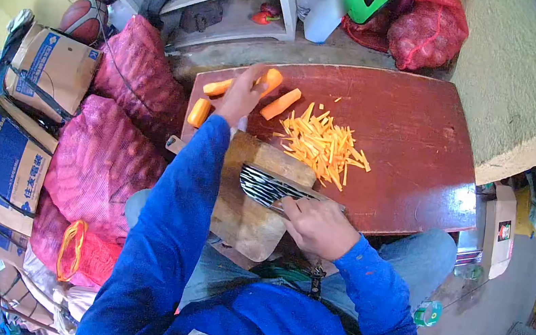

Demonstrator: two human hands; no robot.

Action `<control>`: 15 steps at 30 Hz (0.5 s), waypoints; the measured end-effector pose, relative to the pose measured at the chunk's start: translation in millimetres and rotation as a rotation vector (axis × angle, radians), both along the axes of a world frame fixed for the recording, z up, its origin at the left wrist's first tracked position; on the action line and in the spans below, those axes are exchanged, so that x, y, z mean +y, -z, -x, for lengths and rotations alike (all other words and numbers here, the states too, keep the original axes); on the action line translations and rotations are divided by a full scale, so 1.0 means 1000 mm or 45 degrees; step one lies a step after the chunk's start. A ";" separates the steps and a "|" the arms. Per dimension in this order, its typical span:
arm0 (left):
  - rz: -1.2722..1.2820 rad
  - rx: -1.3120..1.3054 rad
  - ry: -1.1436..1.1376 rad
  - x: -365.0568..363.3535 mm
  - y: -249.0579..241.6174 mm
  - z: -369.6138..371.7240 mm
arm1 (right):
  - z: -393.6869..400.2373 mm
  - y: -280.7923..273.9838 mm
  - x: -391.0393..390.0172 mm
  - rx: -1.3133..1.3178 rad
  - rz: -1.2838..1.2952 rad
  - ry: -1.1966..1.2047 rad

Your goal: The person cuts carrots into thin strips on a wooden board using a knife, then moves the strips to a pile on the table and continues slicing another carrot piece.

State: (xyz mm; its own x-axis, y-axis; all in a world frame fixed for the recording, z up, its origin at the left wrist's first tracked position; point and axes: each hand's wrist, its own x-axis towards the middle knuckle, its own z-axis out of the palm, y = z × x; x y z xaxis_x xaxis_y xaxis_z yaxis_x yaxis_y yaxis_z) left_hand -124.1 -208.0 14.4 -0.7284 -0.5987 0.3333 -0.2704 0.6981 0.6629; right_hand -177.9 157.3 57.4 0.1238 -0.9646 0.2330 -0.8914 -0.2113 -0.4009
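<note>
My left hand (pixel 242 95) reaches to the far left of the red-brown table, its fingers closed around a peeled carrot piece (pixel 271 80). Close beside it lie more carrot pieces, one to the right (pixel 281 104), one on the left (pixel 199 112) and one partly behind the hand (pixel 216 87). In my right hand (pixel 322 228) is a kitchen knife (pixel 272 186) with a dark, silver-streaked blade, held over the wooden cutting board (pixel 243 222). A heap of carrot sticks (pixel 323 141) spreads on the table just past the board.
The table (pixel 415 147) extends to the right, beside a rough wall (pixel 527 80). Full pink mesh sacks (pixel 106 151) and strapped cardboard boxes (pixel 12 159) crowd the left. A shelf (pixel 232 29), a plastic jug (pixel 323 19) and a red net bag (pixel 431 33) stand behind.
</note>
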 end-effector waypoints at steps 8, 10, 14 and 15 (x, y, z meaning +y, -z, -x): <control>-0.168 -0.009 -0.213 0.111 -0.029 -0.142 | 0.007 -0.008 0.005 -0.234 -0.052 0.142; 0.082 -0.100 -0.388 0.162 -0.043 -0.155 | 0.013 -0.017 0.011 -0.243 -0.099 0.179; 0.330 -0.372 -0.349 0.200 -0.009 -0.173 | 0.021 -0.035 0.010 -0.383 -0.277 0.315; 0.357 -0.248 -0.265 0.209 -0.006 -0.172 | 0.022 -0.036 0.009 -0.441 -0.282 0.355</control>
State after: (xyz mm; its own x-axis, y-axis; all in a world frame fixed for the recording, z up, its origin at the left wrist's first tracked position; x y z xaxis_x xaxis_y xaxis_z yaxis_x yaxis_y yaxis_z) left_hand 47.5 0.5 20.8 -0.6670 -0.6454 0.3724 -0.5270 0.7619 0.3764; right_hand -199.6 166.8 93.3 -0.1944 -0.9809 0.0007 -0.7085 0.1399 -0.6917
